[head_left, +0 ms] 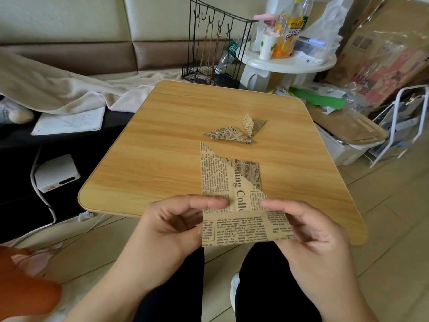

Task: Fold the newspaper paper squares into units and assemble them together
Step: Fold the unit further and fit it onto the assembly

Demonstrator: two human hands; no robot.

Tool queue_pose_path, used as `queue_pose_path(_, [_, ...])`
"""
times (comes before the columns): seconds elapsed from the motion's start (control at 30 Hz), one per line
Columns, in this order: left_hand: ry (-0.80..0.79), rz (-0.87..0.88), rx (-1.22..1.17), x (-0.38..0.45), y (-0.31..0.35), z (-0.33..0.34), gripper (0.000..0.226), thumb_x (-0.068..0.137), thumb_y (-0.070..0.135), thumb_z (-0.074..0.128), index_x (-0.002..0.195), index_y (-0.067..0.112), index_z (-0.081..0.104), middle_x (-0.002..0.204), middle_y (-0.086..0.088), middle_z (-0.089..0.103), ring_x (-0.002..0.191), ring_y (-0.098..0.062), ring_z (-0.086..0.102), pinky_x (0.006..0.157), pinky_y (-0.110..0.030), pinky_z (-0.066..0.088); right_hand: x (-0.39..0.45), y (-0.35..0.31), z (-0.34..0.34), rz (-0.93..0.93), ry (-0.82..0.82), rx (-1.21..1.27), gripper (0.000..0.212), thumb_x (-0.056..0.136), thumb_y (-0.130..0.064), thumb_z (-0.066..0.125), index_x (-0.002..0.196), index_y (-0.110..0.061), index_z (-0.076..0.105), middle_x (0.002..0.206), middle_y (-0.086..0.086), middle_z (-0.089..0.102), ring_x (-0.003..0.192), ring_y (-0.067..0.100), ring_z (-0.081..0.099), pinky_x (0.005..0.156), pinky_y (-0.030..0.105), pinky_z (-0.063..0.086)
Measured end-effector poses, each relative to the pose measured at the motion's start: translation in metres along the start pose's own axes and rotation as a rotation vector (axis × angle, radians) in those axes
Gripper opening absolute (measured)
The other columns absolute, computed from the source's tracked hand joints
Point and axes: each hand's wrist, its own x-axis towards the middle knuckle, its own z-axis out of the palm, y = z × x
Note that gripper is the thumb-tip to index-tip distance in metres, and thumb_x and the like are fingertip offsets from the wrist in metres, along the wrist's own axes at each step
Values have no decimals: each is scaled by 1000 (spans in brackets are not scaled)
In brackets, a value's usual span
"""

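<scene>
Spanning most of your view is the wooden folding table (176, 145), its near edge just above your knees. Behind it you have a white round side table (287, 63) carrying a yellow-labelled bottle (293, 26) and a paper cup (267, 46), with a black wire rack (216, 43) to its left. Held over the near table edge is the partly folded newspaper-print sheet (234, 205), its upper portion lying on the tabletop and a band folded across its lower end. Your left hand (169, 228) pinches the sheet's left edge between thumb and curled fingers; your right hand (311, 231) pinches the right edge likewise. Farther back on the tabletop, well apart from your hands, lie the finished folded units (236, 131), touching each other, one flap standing upright.
</scene>
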Motion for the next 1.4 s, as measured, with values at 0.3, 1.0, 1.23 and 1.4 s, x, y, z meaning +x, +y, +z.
queue_pose_path(0.3, [61, 78, 9, 0, 1, 5, 25, 64, 16, 78, 89, 15, 74, 96, -4, 74, 93, -13, 69, 80, -18, 52, 2, 1, 3, -66, 90, -31, 13, 75, -25, 67, 85, -30, 73, 95, -16, 72, 96, 5, 68, 81, 11, 49])
queue_pose_path(1.0, [581, -151, -321, 5, 5, 42, 25, 66, 7, 63, 88, 13, 54, 65, -14, 70, 65, -20, 71, 63, -26, 57, 15, -20, 31, 377, 363, 396, 34, 63, -14, 71, 93, -11, 56, 71, 8, 74, 63, 14, 70, 55, 15, 50])
queue_pose_path(1.23, [506, -188, -310, 5, 3, 39, 27, 69, 8, 63, 96, 9, 61, 78, -16, 73, 72, -20, 72, 68, -27, 57, 18, -15, 28, 407, 368, 336, 31, 62, -18, 72, 90, -14, 60, 71, 5, 74, 62, 13, 70, 55, 14, 49])
queue_pose_path(1.4, [459, -208, -252, 10, 4, 38, 37, 58, 14, 71, 93, 9, 61, 82, -16, 73, 77, -22, 72, 66, -24, 56, 19, -18, 28, 366, 360, 262, 27, 64, -18, 73, 88, -14, 63, 72, 4, 74, 61, 12, 70, 55, 14, 49])
